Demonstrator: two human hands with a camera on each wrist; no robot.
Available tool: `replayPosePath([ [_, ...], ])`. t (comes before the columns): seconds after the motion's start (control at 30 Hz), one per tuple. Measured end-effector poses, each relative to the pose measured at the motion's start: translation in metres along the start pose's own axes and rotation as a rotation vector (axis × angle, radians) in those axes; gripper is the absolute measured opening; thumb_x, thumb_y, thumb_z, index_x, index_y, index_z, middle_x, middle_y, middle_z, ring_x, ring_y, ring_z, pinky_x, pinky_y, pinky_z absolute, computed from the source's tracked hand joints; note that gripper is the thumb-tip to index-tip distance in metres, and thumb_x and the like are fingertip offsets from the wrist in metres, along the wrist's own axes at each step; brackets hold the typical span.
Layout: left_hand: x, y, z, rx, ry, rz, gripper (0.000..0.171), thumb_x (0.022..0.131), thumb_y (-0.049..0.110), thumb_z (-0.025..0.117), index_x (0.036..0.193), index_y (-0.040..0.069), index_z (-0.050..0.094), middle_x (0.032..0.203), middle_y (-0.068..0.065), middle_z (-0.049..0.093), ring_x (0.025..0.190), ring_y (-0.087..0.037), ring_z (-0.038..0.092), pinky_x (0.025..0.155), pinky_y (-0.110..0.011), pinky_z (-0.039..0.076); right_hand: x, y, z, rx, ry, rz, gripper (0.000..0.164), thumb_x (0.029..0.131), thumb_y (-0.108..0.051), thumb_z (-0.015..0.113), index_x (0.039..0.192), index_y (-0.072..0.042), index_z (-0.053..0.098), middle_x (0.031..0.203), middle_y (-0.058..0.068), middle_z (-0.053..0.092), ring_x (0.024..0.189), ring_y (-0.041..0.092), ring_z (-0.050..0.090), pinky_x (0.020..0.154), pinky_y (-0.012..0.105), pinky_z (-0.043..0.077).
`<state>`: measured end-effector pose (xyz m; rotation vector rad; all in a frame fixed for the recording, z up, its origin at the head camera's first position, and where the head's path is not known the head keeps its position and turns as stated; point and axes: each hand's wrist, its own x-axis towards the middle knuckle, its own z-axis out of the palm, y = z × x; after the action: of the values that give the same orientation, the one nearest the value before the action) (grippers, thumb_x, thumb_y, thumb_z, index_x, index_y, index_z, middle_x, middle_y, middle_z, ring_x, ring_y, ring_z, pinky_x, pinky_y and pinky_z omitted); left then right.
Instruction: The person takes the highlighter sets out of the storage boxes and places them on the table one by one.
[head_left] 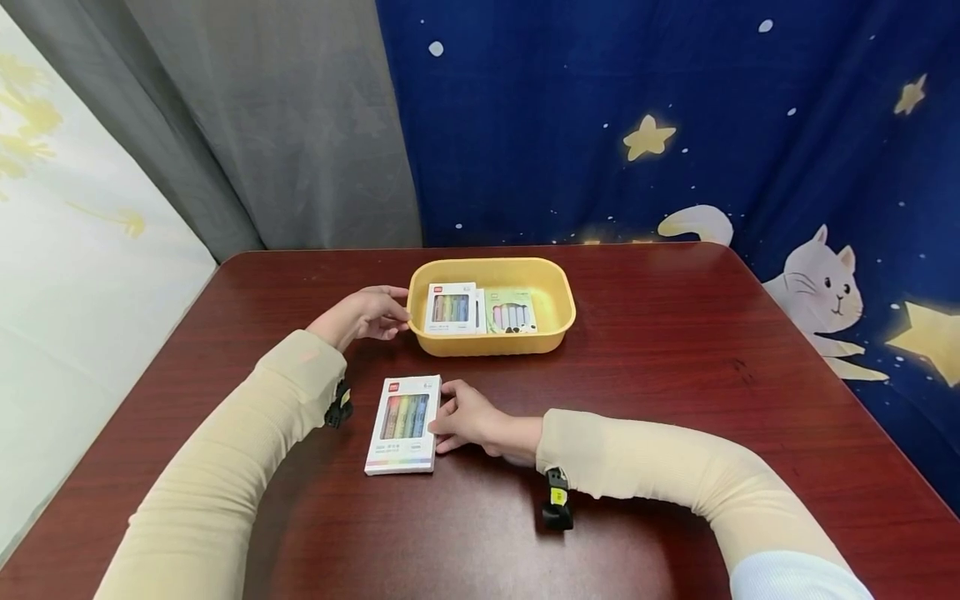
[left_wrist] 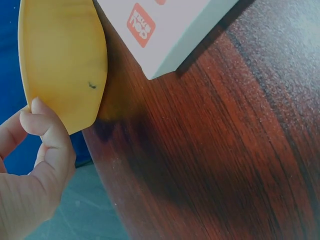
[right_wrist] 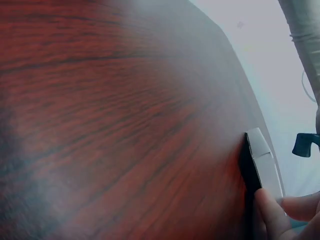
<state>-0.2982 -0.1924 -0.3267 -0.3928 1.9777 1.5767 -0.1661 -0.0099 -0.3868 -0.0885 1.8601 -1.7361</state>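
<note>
My left hand pinches the left end of a yellow plastic basket, thumb on the rim. Two flat boxes lie in the basket: a white box of crayons with a clear window, and a light green box showing pale sticks. In front of the basket, my right hand grips the right edge of a larger-looking white box of coloured crayons, thumb on its face. In the right wrist view that box shows its narrow white side, with dark shadow beneath it.
The dark red wooden table extends to both sides of the basket. Behind it hang a grey curtain and a blue curtain with stars and a cat. A white cloth hangs along the left edge.
</note>
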Motion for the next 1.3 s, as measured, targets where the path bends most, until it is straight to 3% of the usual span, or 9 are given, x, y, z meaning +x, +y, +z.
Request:
replayPosePath([
  [0.33,-0.001,0.0,0.001,0.0,-0.003,0.0,0.063,0.088,-0.002,0.05,0.143,0.015,0.024,0.086,-0.007,0.054,0.057,-0.01,0.055,0.052,-0.019,0.044,-0.003,0.0,0.003,-0.048,0.006,-0.02,0.061,0.078,0.014,0.059,0.131,0.005,0.029,0.087,0.013,0.048,0.056,0.017,0.054,0.057,0.033,0.055],
  [0.7,0.0,-0.001,0.001,0.006,-0.021,0.013,0.065,0.088,-0.004,0.05,0.144,0.014,0.021,0.084,-0.007,0.054,0.057,-0.009,0.055,0.052,-0.019,0.043,-0.008,-0.006,0.0,-0.052,-0.041,0.02,0.059,0.081,0.011,0.055,0.132,0.005,0.026,0.076,0.009,0.049,0.06,0.017,0.053,0.058,0.035,0.055],
  [1.3,0.0,-0.001,0.0,0.006,-0.029,0.028,0.065,0.088,-0.004,0.05,0.144,0.011,0.021,0.076,-0.004,0.055,0.056,-0.009,0.055,0.052,-0.019,0.043,-0.003,-0.012,-0.013,0.027,-0.054,0.058,0.057,0.081,0.012,0.053,0.132,0.003,0.027,0.085,0.012,0.054,0.066,0.02,0.056,0.063,0.039,0.055],
])
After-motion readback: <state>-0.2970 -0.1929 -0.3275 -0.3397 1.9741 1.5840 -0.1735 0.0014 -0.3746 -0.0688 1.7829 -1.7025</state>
